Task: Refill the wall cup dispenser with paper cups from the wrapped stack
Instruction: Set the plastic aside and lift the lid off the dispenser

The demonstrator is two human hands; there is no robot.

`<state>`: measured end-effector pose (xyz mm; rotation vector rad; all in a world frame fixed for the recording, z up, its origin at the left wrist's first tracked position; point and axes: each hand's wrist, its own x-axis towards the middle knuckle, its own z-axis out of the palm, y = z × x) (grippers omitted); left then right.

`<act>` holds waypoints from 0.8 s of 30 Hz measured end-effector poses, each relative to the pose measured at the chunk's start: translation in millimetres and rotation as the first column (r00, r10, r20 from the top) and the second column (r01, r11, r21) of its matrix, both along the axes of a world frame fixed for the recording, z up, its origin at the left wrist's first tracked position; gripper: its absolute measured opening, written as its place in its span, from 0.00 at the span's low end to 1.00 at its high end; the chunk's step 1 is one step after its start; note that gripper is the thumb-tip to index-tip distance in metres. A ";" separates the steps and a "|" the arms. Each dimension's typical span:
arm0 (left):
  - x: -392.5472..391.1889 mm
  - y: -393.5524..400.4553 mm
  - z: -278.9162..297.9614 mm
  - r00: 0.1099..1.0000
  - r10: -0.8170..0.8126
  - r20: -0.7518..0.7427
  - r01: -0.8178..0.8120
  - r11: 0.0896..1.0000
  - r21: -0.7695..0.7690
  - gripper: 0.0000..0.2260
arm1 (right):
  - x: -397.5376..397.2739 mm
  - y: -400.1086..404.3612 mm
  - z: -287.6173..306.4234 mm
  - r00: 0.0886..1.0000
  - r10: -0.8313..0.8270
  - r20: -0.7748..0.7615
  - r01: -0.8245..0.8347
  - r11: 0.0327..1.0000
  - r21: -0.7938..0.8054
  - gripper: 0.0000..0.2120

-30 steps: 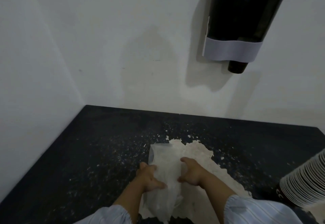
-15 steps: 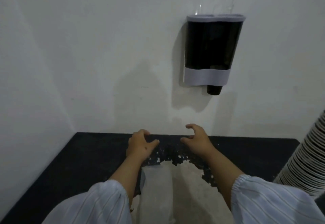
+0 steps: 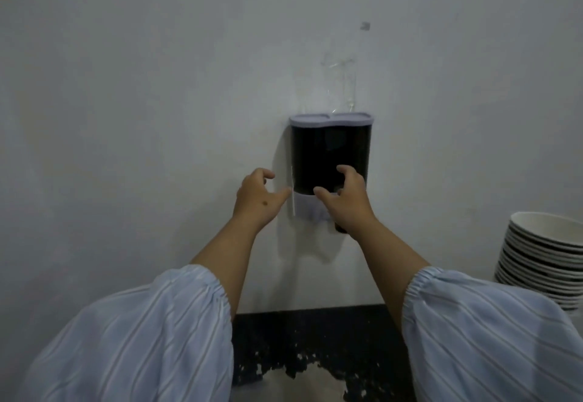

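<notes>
A dark cup dispenser (image 3: 331, 155) with a pale lid and a pale lower band hangs on the white wall. My left hand (image 3: 257, 198) is raised just left of it, fingers loosely curved, its thumb close to the dispenser's left edge. In front of the lower part of the dispenser my right hand (image 3: 345, 201) is spread and holds nothing. A stack of paper cups (image 3: 542, 259) with dark stripes stands at the right edge. The worn dark counter (image 3: 299, 332) shows below between my sleeves.
A clear plastic fitting (image 3: 340, 86) sits on the wall above the dispenser. A pale patch of the counter (image 3: 299, 386) lies at the bottom centre. White wall fills the left side.
Both hands let go of the plastic wrapper on the counter and rose to the dispenser. My view tilted upward, so the counter dropped low in the frame.
</notes>
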<state>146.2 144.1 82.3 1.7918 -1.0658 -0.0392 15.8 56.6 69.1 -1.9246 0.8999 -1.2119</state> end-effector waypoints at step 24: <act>-4.9 -101.8 67.1 0.986 -0.155 -0.054 0.143 0.972 -0.186 0.29 | 22.4 -92.0 78.6 0.963 -0.257 0.079 0.260 0.965 -0.041 0.41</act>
